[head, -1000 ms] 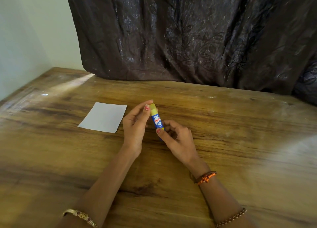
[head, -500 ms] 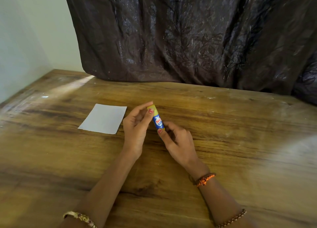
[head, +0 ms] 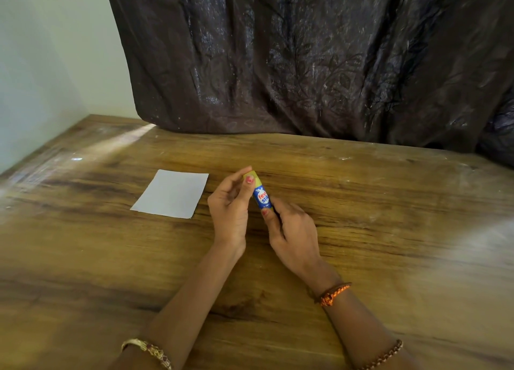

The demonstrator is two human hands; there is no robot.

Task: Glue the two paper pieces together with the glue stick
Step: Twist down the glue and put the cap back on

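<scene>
Nearest the camera, two bare forearms reach out over the wooden counter (head: 361,230), each with a bracelet, and the right wrist also wears an orange thread band (head: 332,294). Further out the two hands meet around the glue stick (head: 261,197), which is held tilted just above the counter. The right hand (head: 292,230) grips the blue lower body of the stick, fingers wrapped round it. The left hand (head: 229,205) pinches the yellow cap (head: 251,176) at the top between thumb and fingertips. The cap looks seated on the stick — so this reads as the uncapping step, not yet finished.

Just beyond and to the left of the hands, a white paper piece (head: 171,193) lies flat on the counter, apart from both hands and untouched. Only one sheet can be made out; whether the second piece lies under it or is out of view cannot be told.

Behind the counter hangs a dark curtain (head: 306,64), with a pale wall (head: 55,50) to its left.

By this showing the task is at its start — no glue appears on the paper, and nothing is joined. Opening the stick, spreading glue and pressing the pieces together all remain.
</scene>
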